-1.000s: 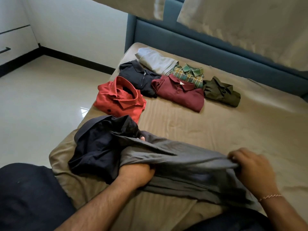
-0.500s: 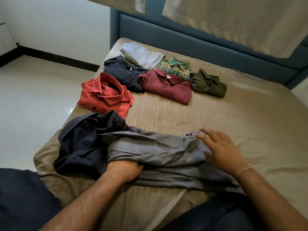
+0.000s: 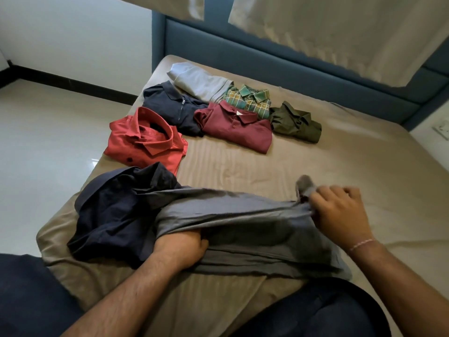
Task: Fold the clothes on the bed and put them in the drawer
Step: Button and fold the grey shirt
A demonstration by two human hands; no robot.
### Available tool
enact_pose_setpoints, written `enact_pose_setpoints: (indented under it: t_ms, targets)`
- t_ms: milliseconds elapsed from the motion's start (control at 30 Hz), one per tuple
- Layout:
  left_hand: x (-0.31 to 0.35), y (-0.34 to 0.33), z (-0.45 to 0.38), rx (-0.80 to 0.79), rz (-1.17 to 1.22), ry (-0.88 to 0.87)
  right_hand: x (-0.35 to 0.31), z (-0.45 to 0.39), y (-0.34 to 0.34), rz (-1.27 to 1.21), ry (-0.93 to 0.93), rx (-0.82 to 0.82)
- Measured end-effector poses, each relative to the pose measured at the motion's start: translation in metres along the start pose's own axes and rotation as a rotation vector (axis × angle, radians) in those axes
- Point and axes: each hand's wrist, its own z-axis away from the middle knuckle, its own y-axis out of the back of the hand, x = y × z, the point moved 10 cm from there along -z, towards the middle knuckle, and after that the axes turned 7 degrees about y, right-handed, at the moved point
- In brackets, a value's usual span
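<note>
My left hand (image 3: 181,248) is pushed under the near-left part of the grey garment (image 3: 243,227). The thumb and palm show; the fingers are covered by the cloth, so I cannot tell whether they are curled around it or lying flat.

My right hand (image 3: 340,215) grasps the far-right end of the same grey garment. The fingers are curled over a bunched fold, and a small tuft of fabric stands up just beyond the knuckles. A thin bracelet (image 3: 362,244) sits on that wrist.

The grey garment is stretched between my two hands, across the near part of the bed (image 3: 364,154), raised slightly at the right-hand end and lying on the tan sheet below.

A dark navy garment (image 3: 114,215) lies unfolded just to the left of my left hand, touching the grey garment and partly under its left edge.

Beyond both hands, well apart from the grip, six folded items lie on the sheet:
- red polo shirt (image 3: 145,142), nearest, just beyond the navy garment;
- dark zip-neck shirt (image 3: 172,105), beyond the red one;
- light grey item (image 3: 196,81), farthest, near the headboard (image 3: 267,57);
- maroon polo shirt (image 3: 238,130), right of the dark zip-neck shirt;
- green plaid shirt (image 3: 250,99), beyond the maroon one, partly under it;
- olive shirt (image 3: 295,121), farthest right.

No drawer is identifiable in this view.
</note>
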Motion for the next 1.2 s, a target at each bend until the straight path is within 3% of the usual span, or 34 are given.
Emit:
enact_pose_setpoints:
  t_ms: [33,100,167,200,267,367,467,533,600,700,833,967,1033,1133,1200]
  targets:
    - [0.002,0.002,0.000,0.012,0.013,-0.011,-0.007,0.012,-0.012,-0.025,0.033,-0.117]
    - [0.006,-0.002,0.000,0.006,0.031,-0.040,-0.021,0.044,-0.048,-0.123,0.102,-0.502]
    - [0.008,-0.006,0.005,-0.068,0.027,-0.069,-0.031,0.084,-0.073,-0.306,0.085,-0.914]
    - [0.011,-0.008,0.009,-0.120,0.015,-0.092,-0.033,0.095,-0.076,-0.428,0.057,-1.024]
    - [0.019,-0.002,0.026,-0.196,-0.043,-0.163,-0.033,0.084,-0.067,-0.606,-0.006,-0.960]
    - [0.037,0.017,0.056,-0.192,-0.146,-0.342,-0.014,0.035,-0.047,-0.693,-0.171,-0.550]
    - [0.041,0.072,0.060,0.128,0.114,-0.408,-0.017,-0.002,-0.054,-0.785,-0.235,-0.346]
    - [0.025,0.108,0.053,0.423,0.299,-0.408,-0.028,-0.012,-0.079,-0.841,-0.238,-0.392]
    - [0.001,0.121,0.037,0.564,0.165,-0.348,-0.049,-0.014,-0.104,-0.878,-0.195,-0.487]
    - [-0.041,0.114,-0.004,0.413,-0.048,-0.226,-0.060,-0.004,-0.123,-0.856,-0.173,-0.551]
    - [-0.078,0.120,-0.024,0.293,-0.108,-0.316,-0.045,0.007,-0.137,-0.883,-0.220,-0.566]
    - [-0.100,0.144,-0.035,0.196,0.210,-0.348,-0.025,0.026,-0.146,-1.013,-0.333,-0.671]
    - [-0.104,0.153,-0.040,0.158,0.344,-0.319,-0.013,0.037,-0.156,-0.946,-0.314,-0.736]
    - [-0.105,0.157,-0.053,0.147,0.431,-0.271,0.010,0.061,-0.175,-0.888,-0.388,-0.824]
    - [-0.114,0.154,-0.066,0.162,0.416,-0.184,0.020,0.068,-0.174,-0.995,-0.517,-0.761]
